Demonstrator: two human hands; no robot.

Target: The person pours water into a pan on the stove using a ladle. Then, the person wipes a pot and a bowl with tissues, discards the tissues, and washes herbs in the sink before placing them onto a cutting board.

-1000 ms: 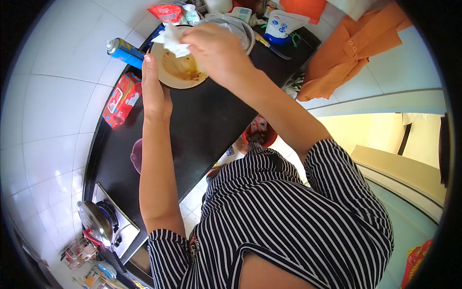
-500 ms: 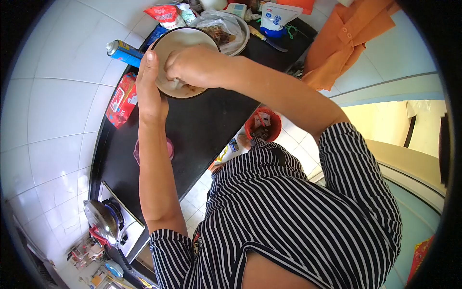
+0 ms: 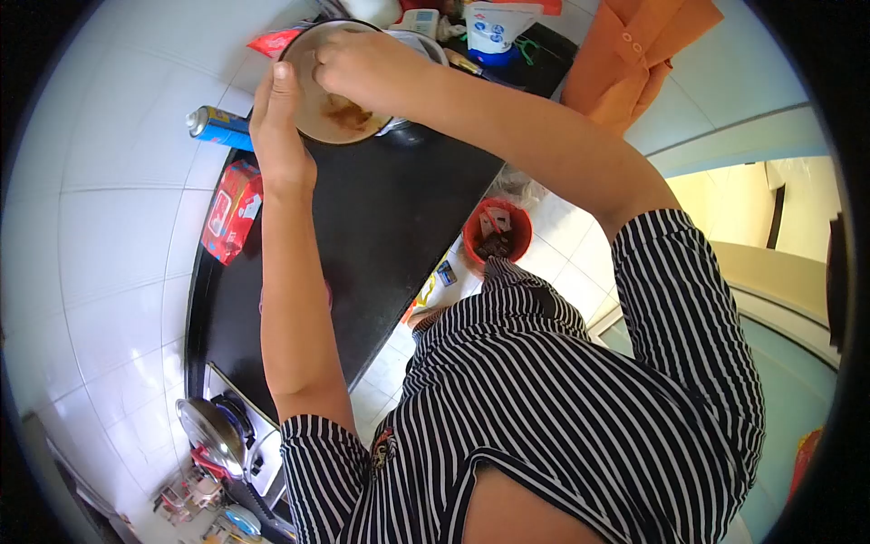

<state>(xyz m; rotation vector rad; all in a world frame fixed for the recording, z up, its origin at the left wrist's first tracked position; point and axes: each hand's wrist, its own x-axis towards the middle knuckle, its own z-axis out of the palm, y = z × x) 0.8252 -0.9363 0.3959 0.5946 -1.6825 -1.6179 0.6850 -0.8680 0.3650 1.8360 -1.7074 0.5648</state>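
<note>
A white bowl point(image 3: 313, 113) with a dark rim is tilted toward me at the top of the view, with brown residue point(image 3: 347, 112) on its inside. My left hand point(image 3: 281, 131) grips its left side, the thumb at the rim and the other fingers hidden behind. Inside the bowl, my right hand point(image 3: 362, 71) has its fingers curled against the upper wall. Whatever those fingers hold is hidden by the hand.
A blue spray can point(image 3: 222, 128) and a red wipes pack point(image 3: 237, 213) stand along the wall. Behind the bowl are a basin, a white-blue pouch point(image 3: 494, 34) and a knife. A lidded pan point(image 3: 210, 435) sits lower left; a red bin point(image 3: 497, 232) is below the counter edge.
The white tissue seen in my right hand earlier is now out of sight. That hand went down into the bowl, then up along its inside. The bowl sits higher in view, covering more of the basin.
</note>
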